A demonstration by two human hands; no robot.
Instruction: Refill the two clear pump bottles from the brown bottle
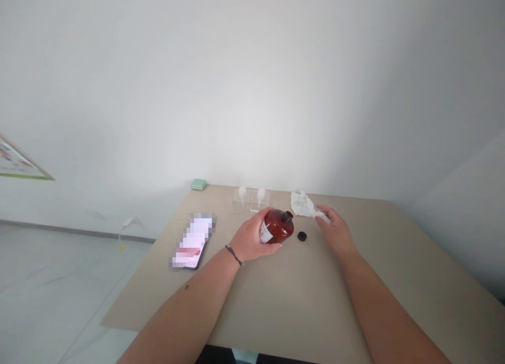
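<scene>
My left hand (251, 239) is wrapped round a brown bottle (278, 225) with a white label, held tilted with its open neck pointing right. Its black cap (302, 236) lies on the beige table (300, 295) just right of the bottle. My right hand (334, 228) reaches to a crumpled white tissue (303, 203) at the far side, fingertips touching its near edge; the fingers are stretched out. A dark band sits on my left wrist.
A phone (192, 241) lies flat at the left of the table. A clear plastic box (251, 200) holding white items stands behind the bottle. A small green case (198, 184) sits at the far left corner. White wall behind; floor to the left.
</scene>
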